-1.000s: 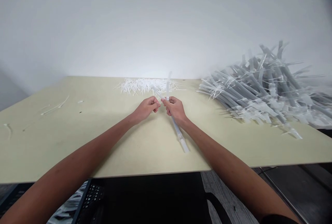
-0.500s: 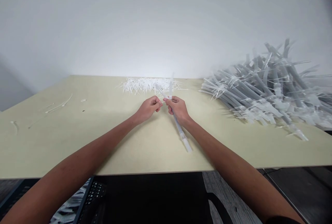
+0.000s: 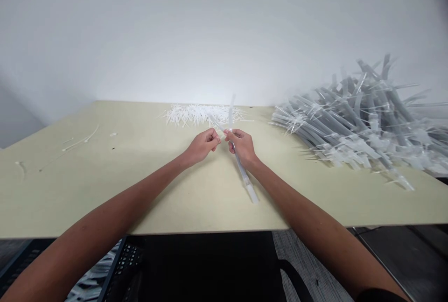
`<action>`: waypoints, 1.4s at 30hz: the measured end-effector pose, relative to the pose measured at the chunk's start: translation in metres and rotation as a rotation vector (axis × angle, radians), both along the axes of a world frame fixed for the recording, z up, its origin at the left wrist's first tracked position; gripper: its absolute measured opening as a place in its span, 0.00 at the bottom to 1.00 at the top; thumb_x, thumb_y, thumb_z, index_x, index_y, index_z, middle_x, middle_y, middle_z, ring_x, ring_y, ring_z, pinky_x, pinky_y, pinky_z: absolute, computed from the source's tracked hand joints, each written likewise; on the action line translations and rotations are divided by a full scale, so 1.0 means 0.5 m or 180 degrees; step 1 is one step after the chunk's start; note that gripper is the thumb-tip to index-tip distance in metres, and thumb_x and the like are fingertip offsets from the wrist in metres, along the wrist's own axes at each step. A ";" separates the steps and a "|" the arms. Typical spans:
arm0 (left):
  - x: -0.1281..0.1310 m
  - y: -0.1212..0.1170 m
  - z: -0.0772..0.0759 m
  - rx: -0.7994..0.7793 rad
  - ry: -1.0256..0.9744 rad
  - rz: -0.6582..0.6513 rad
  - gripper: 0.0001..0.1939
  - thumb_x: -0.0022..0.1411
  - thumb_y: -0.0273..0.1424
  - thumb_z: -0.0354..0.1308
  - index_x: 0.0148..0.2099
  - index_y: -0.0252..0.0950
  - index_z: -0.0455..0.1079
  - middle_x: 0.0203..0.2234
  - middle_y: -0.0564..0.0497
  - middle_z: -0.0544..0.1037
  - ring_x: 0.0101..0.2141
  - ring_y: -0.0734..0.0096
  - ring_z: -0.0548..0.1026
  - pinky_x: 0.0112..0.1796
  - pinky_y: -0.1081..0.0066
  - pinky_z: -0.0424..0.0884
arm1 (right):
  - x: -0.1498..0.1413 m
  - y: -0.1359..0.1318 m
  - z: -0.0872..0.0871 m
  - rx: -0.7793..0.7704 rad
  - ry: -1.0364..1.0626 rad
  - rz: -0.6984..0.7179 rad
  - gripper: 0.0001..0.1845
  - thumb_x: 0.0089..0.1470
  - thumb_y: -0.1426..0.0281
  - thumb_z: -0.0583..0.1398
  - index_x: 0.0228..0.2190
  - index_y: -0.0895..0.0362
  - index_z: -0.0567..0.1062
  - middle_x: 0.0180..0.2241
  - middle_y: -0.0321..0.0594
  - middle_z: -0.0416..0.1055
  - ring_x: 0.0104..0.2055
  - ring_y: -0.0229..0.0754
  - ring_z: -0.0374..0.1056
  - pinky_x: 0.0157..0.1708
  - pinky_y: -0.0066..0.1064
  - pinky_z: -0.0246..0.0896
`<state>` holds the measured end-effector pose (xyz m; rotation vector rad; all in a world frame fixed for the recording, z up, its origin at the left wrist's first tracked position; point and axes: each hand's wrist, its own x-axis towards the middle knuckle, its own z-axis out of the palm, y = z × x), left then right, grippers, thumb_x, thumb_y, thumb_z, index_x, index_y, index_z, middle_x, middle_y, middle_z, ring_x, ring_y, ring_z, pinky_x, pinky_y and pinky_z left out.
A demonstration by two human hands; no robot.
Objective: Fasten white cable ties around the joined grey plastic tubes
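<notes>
Slightly away from the left hand, the right hand has been shifted since the earlier frame; by it, a forked, translucent grey plastic tube is gripped over the pale yellowish tabletop. The left is pinched closed; whether anything is held cannot be told.

Over the table, a tube runs through the grip of the right hand, its lower end toward the person. The left hand is just left of this grip. Behind lie many cable ties, then the wall. I see a heap of tubes to the right, loose ties far left, and, below left, a crate holding tubing.
</notes>
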<state>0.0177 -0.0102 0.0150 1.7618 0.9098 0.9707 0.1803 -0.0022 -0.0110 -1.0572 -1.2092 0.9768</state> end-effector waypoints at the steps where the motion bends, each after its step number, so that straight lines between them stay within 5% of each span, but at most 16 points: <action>1: -0.001 0.001 -0.001 -0.0039 0.0001 -0.0001 0.05 0.57 0.32 0.51 0.30 0.37 0.63 0.21 0.55 0.67 0.27 0.73 0.66 0.30 0.70 0.58 | 0.001 0.000 -0.001 0.0002 0.0008 0.0003 0.19 0.45 0.53 0.62 0.25 0.58 0.71 0.24 0.36 0.67 0.15 0.29 0.55 0.11 0.25 0.47; 14: -0.007 0.029 -0.023 -0.0469 -0.0496 -0.0058 0.18 0.58 0.45 0.53 0.37 0.34 0.67 0.37 0.45 0.73 0.36 0.70 0.69 0.39 0.66 0.65 | -0.023 -0.035 0.025 0.0176 -0.0287 0.0210 0.17 0.52 0.56 0.56 0.36 0.55 0.75 0.26 0.35 0.68 0.17 0.30 0.58 0.15 0.25 0.52; 22: 0.001 0.021 -0.020 -0.0232 -0.0618 -0.0005 0.15 0.57 0.42 0.55 0.32 0.33 0.66 0.31 0.49 0.73 0.30 0.75 0.66 0.36 0.69 0.63 | -0.029 -0.035 0.025 0.0091 -0.0014 0.0374 0.17 0.52 0.57 0.57 0.35 0.57 0.75 0.25 0.35 0.68 0.17 0.31 0.58 0.14 0.26 0.51; 28: 0.007 0.023 -0.031 0.0007 -0.0568 0.0187 0.15 0.57 0.43 0.55 0.37 0.34 0.66 0.32 0.50 0.73 0.33 0.72 0.68 0.39 0.69 0.63 | -0.031 -0.035 0.031 -0.0149 0.0532 0.0599 0.16 0.50 0.59 0.58 0.25 0.59 0.72 0.19 0.35 0.63 0.17 0.31 0.54 0.14 0.26 0.49; 35: 0.000 0.024 -0.038 -0.0101 -0.0122 -0.0346 0.26 0.63 0.48 0.44 0.31 0.32 0.70 0.25 0.48 0.72 0.29 0.71 0.70 0.35 0.69 0.65 | -0.017 -0.031 0.040 -0.0340 0.0930 0.0892 0.15 0.48 0.59 0.61 0.29 0.59 0.73 0.24 0.35 0.64 0.19 0.30 0.55 0.15 0.25 0.49; 42: -0.002 0.001 -0.028 0.0373 0.0246 0.0179 0.26 0.65 0.46 0.41 0.24 0.34 0.65 0.16 0.55 0.63 0.21 0.75 0.61 0.27 0.71 0.56 | -0.013 -0.027 0.035 -0.0311 0.0783 0.0773 0.15 0.46 0.59 0.62 0.28 0.59 0.74 0.26 0.35 0.63 0.20 0.29 0.54 0.15 0.24 0.48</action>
